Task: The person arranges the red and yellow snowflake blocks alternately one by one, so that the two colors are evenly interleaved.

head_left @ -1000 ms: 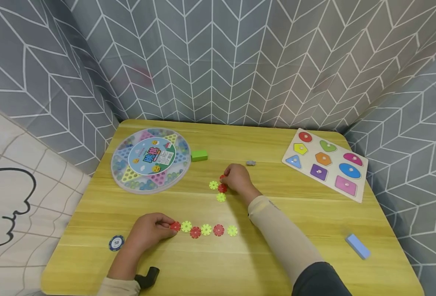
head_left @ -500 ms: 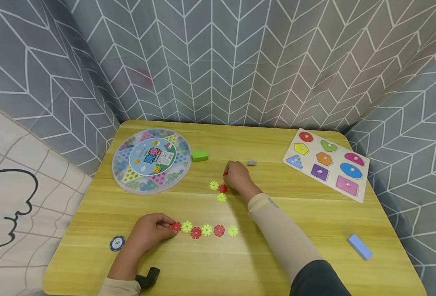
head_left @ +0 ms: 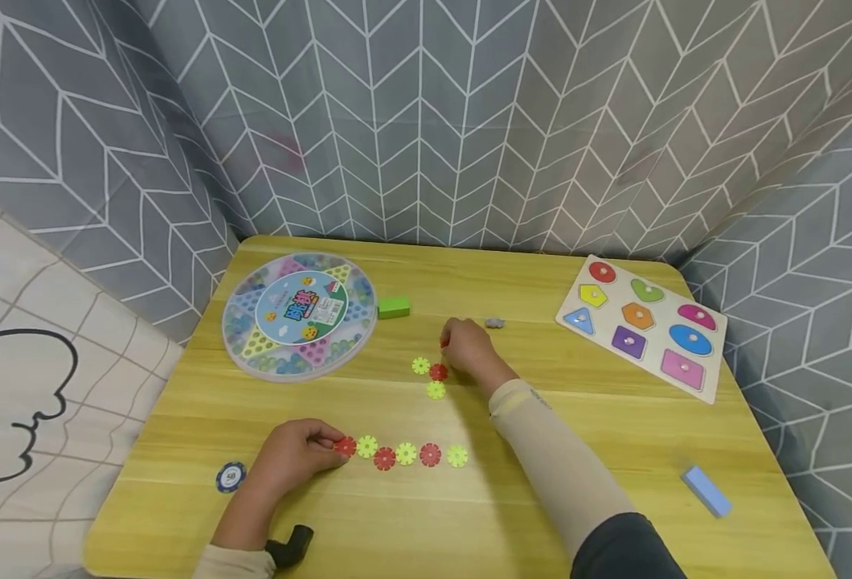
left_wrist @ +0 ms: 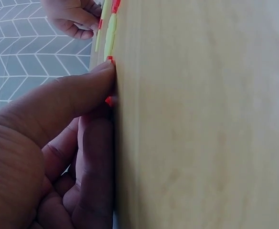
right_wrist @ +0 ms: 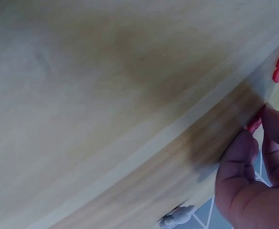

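In the head view my left hand pinches a red snowflake disc between thumb and finger, flat at table level. This disc is at the left end of a row of red and yellow-green snowflake discs. My right hand is farther back and pinches another red snowflake disc, mostly covered by the fingers. Just in front of it lie a yellow-green disc, a red disc and a second yellow-green disc, close together. Whether neighbouring discs interlock I cannot tell.
A round Chinese checkers set lies back left, beside a green block. A small grey piece sits behind the right hand. A shape puzzle board, blue block, poker chip and black bent piece lie around.
The right hand has drawn its red disc slightly back and right, away from the small group of discs. My left hand stays in place on its disc.
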Tool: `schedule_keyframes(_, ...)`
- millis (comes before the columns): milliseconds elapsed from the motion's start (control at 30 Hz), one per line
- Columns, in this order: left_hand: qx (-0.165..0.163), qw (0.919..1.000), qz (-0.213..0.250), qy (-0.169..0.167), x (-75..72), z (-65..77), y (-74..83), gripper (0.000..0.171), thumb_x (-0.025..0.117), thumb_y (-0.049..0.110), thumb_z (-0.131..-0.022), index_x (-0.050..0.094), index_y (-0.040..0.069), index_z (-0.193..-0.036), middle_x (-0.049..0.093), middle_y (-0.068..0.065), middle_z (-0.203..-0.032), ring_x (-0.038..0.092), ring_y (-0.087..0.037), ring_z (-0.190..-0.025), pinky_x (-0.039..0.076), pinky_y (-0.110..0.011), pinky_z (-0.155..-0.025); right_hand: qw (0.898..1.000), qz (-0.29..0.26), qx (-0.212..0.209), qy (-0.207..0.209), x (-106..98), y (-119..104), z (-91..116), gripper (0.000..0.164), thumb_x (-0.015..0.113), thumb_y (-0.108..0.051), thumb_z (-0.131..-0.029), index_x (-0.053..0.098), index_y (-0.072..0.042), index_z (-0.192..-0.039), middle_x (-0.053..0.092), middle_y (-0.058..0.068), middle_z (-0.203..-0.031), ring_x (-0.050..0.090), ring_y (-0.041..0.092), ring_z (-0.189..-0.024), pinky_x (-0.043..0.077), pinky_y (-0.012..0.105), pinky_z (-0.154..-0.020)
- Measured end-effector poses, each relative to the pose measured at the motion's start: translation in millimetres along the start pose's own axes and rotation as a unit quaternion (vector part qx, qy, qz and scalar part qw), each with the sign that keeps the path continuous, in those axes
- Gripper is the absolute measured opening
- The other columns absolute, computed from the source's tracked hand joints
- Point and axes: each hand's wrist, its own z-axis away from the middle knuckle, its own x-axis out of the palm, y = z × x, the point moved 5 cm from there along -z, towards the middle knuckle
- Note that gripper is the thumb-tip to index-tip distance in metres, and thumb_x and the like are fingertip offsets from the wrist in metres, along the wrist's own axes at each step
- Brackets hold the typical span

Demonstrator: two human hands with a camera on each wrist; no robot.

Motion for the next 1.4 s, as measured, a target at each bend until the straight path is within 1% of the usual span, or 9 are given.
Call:
schedule_keyframes(200, -0.012, 0.9999, 0.009, -0.003, 3.3, 0.0, -2.8, 0.022, 0.093, 0.016, -0.077, 0.08, 0.013, -0.094, 0.067, 0.001, -0.083, 0.064, -0.015, -0.074, 0.053, -0.032, -0.071, 0.999, 0.029, -0.032, 0.024, 1.3, 7.9, -0.1, 0.027, 0.076, -0.022, -0.098, 0.07, 0.0, -0.112, 0.06, 0.011, -0.106, 0.06, 0.026, -0.094, 0.052, 0.038, -0.088)
schedule_keyframes(367, -0.009, 0.9999, 0.007, -0.004, 3.6, -0.6, -2.7, 0.022, 0.093, 0.015, -0.077, 0.08, 0.013, -0.094, 0.067, 0.001, -0.083, 0.064, -0.016, -0.074, 0.054, -0.033, -0.07, 0.997, 0.057, -0.056, -0.008, -0.6, 6.4, -0.5, 0.023, 0.074, -0.021, -0.098, 0.07, 0.001, -0.105, 0.057, 0.011, -0.101, 0.058, 0.025, -0.089, 0.052, 0.039, -0.086)
schedule_keyframes(467, -0.006, 1.0, 0.005, -0.004, 3.5, -2.0, -2.4, 0.022, 0.093, 0.015, -0.077, 0.08, 0.014, -0.094, 0.067, 0.001, -0.083, 0.063, -0.016, -0.074, 0.054, -0.033, -0.07, 0.995, 0.062, -0.067, -0.051, -2.8, 4.0, -2.9, 0.02, 0.072, -0.014, -0.096, 0.066, -0.003, -0.082, 0.049, 0.005, -0.079, 0.048, 0.018, -0.073, 0.047, 0.032, -0.071)
schedule_keyframes(600, -0.003, 1.0, 0.004, -0.005, 3.5, -2.6, -1.9, 0.023, 0.094, 0.017, -0.076, 0.08, 0.013, -0.094, 0.067, 0.002, -0.083, 0.064, -0.015, -0.074, 0.054, -0.033, -0.07, 0.992, 0.041, -0.075, -0.093, -4.6, 3.8, -5.2, 0.038, 0.071, -0.007, -0.089, 0.047, -0.012, -0.059, 0.03, -0.003, -0.06, 0.028, 0.014, -0.059, 0.028, 0.029, -0.058)
schedule_keyframes(700, -0.002, 1.0, 0.005, -0.006, 3.1, -2.4, -1.0, 0.022, 0.093, 0.017, -0.077, 0.08, 0.013, -0.094, 0.067, 0.002, -0.083, 0.064, -0.015, -0.074, 0.054, -0.033, -0.07, 0.993, 0.026, -0.07, -0.093, -8.1, 3.1, -3.7, 0.026, 0.071, -0.006, -0.088, 0.057, -0.011, -0.067, 0.046, -0.002, -0.067, 0.039, 0.015, -0.063, 0.037, 0.028, -0.062)
schedule_keyframes(800, -0.004, 1.0, 0.002, -0.004, 2.4, -2.3, -0.7, 0.022, 0.093, 0.016, -0.077, 0.08, 0.013, -0.094, 0.067, 0.002, -0.083, 0.064, -0.015, -0.074, 0.054, -0.032, -0.07, 0.994, 0.015, -0.059, -0.088, -11.6, 2.5, -1.5, 0.004, 0.071, -0.005, -0.091, 0.067, -0.004, -0.09, 0.061, 0.005, -0.089, 0.053, 0.021, -0.081, 0.048, 0.033, -0.077)
schedule_keyframes(1067, -0.004, 1.0, -0.001, -0.006, 0.6, -1.5, -1.2, 0.024, 0.094, 0.018, -0.077, 0.08, 0.012, -0.095, 0.067, 0.001, -0.084, 0.064, -0.015, -0.074, 0.054, -0.032, -0.07, 0.994, -0.097, -0.039, -0.039, -11.3, 17.2, -2.2, 0.018, 0.074, -0.006, -0.095, 0.065, -0.004, -0.11, 0.064, 0.008, -0.101, 0.057, 0.025, -0.092, 0.05, 0.038, -0.087)
schedule_keyframes(1200, -0.003, 1.0, -0.001, -0.006, -0.1, -1.9, -1.3, 0.025, 0.094, 0.019, -0.076, 0.08, 0.012, -0.096, 0.067, 0.002, -0.084, 0.064, -0.014, -0.074, 0.054, -0.032, -0.07, 0.971, -0.238, -0.001, -0.021, -9.7, 30.6, -1.1, 0.018, 0.071, -0.004, -0.098, 0.068, 0.0, -0.116, 0.064, 0.013, -0.105, 0.06, 0.024, -0.093, 0.055, 0.034, -0.084)
schedule_keyframes(1400, 0.002, 1.0, 0.006, -0.007, -0.5, -1.3, -0.1, 0.025, 0.094, 0.018, -0.077, 0.08, 0.011, -0.096, 0.067, 0.001, -0.084, 0.064, -0.015, -0.074, 0.054, -0.031, -0.069, 0.897, -0.438, 0.06, -0.031, -9.9, 45.7, 8.8, 0.03, 0.066, 0.003, -0.1, 0.064, 0.008, -0.129, 0.065, 0.02, -0.117, 0.07, 0.021, -0.094, 0.059, 0.032, -0.084)
